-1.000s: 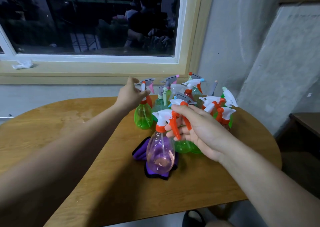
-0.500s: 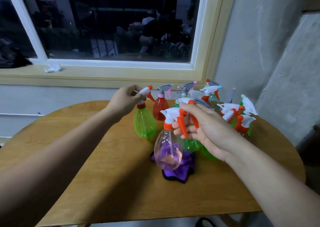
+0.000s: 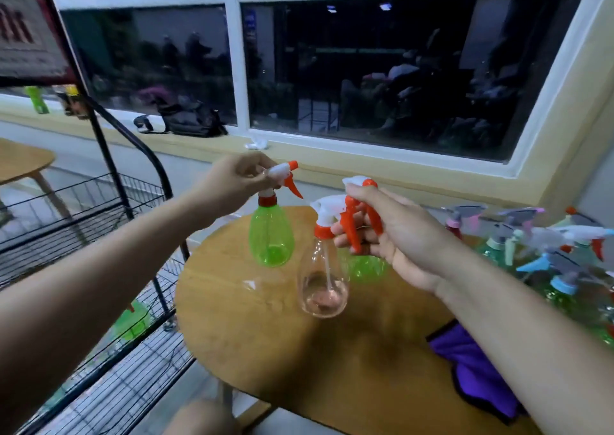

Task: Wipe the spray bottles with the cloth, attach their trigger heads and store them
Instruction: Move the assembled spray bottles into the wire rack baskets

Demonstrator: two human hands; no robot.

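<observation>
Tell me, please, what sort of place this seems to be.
Probably an indoor common room or workroom, at night: a round wooden table below a wide dark window, a black wire rack beside it, a bag on the sill.

The left hand (image 3: 232, 182) has lifted the translucent green plastic spray bottle (image 3: 270, 238) off the round wooden table (image 3: 265, 351) by its trigger head. The right hand (image 3: 398, 235) has carried its clear plastic spray bottle (image 3: 322, 285) leftward, away from the purple cloth (image 3: 471, 368); a black wire rack (image 3: 133, 202) has come into view.
</observation>
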